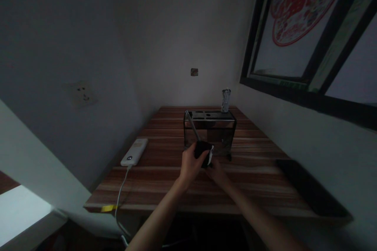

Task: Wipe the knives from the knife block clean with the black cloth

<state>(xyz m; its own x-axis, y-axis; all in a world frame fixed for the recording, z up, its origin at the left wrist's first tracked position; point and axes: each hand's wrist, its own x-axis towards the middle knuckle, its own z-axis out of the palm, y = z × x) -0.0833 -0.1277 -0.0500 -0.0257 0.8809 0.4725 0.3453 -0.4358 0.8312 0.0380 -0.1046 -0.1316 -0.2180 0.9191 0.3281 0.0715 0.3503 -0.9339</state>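
Observation:
The room is dim. My left hand (191,164) is closed round the dark handle (203,150) of a knife whose thin blade (192,125) slants up and back into a slot on top of a dark metal knife rack (219,129) on the wooden table (165,180). My right hand (216,170) lies just right of the left one, under the handle, with its fingers curled and mostly hidden. A small white patch shows between the two hands; I cannot make out what it is.
A white power bank (134,152) with a white cable (119,200) lies at the table's left. A flat dark slab (309,188) rests at the right edge. A small silvery object (226,100) stands behind the rack. Walls close in left and right, with a window frame (294,86) at the right.

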